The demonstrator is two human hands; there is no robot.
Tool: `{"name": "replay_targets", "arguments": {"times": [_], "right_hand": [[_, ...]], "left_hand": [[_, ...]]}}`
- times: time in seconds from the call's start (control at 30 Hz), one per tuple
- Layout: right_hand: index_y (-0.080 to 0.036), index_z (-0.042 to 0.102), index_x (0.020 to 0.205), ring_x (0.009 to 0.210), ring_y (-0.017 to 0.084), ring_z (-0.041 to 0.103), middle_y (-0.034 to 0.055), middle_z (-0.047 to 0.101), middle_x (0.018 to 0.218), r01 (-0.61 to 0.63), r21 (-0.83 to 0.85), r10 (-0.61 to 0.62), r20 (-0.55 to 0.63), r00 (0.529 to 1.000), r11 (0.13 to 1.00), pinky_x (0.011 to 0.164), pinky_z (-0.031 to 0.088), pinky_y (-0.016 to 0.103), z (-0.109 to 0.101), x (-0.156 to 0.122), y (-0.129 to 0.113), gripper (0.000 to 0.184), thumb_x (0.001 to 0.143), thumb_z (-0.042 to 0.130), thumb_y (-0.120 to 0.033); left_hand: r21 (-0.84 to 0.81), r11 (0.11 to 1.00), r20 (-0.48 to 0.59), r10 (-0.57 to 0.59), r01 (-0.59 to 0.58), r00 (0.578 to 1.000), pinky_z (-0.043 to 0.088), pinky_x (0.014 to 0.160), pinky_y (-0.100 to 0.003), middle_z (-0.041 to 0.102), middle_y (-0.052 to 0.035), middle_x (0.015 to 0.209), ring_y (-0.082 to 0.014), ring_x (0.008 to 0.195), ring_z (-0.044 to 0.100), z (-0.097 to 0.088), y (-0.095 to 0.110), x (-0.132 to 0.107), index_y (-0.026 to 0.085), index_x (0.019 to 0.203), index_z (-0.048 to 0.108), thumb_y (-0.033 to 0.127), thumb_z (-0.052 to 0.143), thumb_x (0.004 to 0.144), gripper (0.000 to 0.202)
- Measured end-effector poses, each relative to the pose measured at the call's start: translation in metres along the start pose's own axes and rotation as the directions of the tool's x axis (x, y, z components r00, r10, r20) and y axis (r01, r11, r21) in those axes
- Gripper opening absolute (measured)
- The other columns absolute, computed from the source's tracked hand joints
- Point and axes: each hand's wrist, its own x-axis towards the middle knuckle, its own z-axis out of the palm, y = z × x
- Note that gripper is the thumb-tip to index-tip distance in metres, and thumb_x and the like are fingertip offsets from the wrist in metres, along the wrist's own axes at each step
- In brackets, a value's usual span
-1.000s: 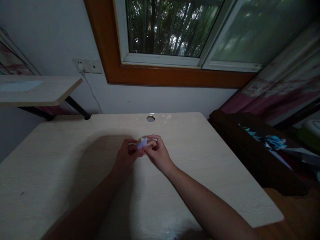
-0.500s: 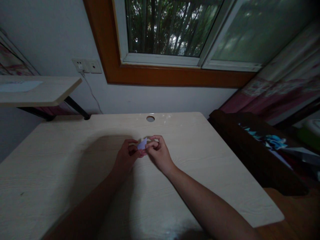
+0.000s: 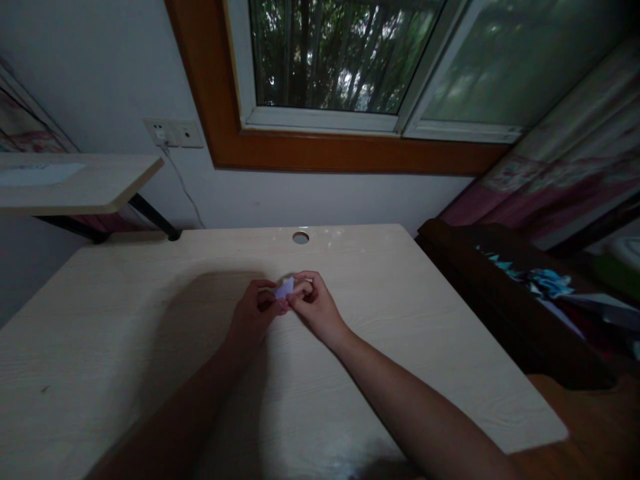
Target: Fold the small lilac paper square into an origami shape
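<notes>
A small folded piece of paper (image 3: 284,289), pale violet above and pink along its lower edge, is held between my two hands over the middle of the desk. My left hand (image 3: 254,307) pinches its left side, thumb in front and fingers curled behind. On the other side, my right hand (image 3: 316,305) grips the right edge between thumb and bent fingers. Parts of the paper are hidden by the fingertips, so its full folded shape cannot be made out.
The pale wooden desk (image 3: 395,293) has a round cable hole (image 3: 301,238) near its back edge. A raised shelf (image 3: 100,190) on black legs stands at the left. Beyond are a window (image 3: 345,60) and a wall socket (image 3: 173,133). Dark furniture with blue items (image 3: 550,283) is at the right.
My right thumb and fingers have shifted slightly on the paper, and its upper tip looks lower and blunter. My left hand keeps its place.
</notes>
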Motion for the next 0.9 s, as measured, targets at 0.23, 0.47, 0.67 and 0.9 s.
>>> {"name": "replay_targets", "arguments": {"times": [0.23,0.47,0.67,0.9], "right_hand": [[-0.025,0.05,0.109,0.061,0.013,0.068,-0.0074,0.07,0.071,-0.027,0.024,0.028,-0.06,0.998,0.999,0.067,0.055,0.028,-0.0028,0.0005,0.0007,0.043,0.076,0.077,-0.026],[-0.025,0.05,0.108,0.063,0.014,0.068,-0.0062,0.072,0.073,-0.027,0.029,0.03,-0.1,0.995,0.999,0.067,0.054,0.028,-0.0042,0.0,0.0016,0.043,0.074,0.076,-0.024],[-0.024,0.051,0.111,0.068,0.014,0.069,-0.0041,0.073,0.074,-0.034,0.021,0.035,-0.086,0.996,0.999,0.071,0.052,0.028,-0.0063,0.001,0.0007,0.041,0.079,0.075,-0.029],[-0.026,0.051,0.113,0.069,0.014,0.068,-0.0044,0.071,0.077,-0.038,0.04,0.039,-0.025,0.999,0.998,0.072,0.053,0.03,-0.0042,0.0012,-0.0034,0.044,0.078,0.078,-0.032]], "left_hand": [[-0.024,1.0,0.006,-0.007,0.007,1.0,0.062,0.078,-0.037,0.068,0.0032,0.072,-0.0198,0.074,0.075,0.0011,0.001,-0.0001,0.02,0.107,0.052,0.034,0.079,0.076,0.043],[-0.102,0.994,0.012,-0.024,0.025,1.0,0.063,0.078,-0.037,0.068,0.0038,0.072,-0.0207,0.076,0.076,0.0029,0.0047,-0.002,0.02,0.106,0.052,0.034,0.079,0.075,0.043],[-0.112,0.993,-0.006,-0.025,0.024,1.0,0.063,0.077,-0.037,0.07,0.0021,0.073,-0.0225,0.077,0.077,0.0035,0.0079,-0.0023,0.019,0.106,0.053,0.035,0.08,0.073,0.045],[-0.073,0.997,-0.023,-0.025,0.024,0.999,0.062,0.076,-0.036,0.069,0.0036,0.071,-0.019,0.071,0.075,0.0023,0.0062,-0.0007,0.02,0.106,0.052,0.035,0.081,0.072,0.047]]}}
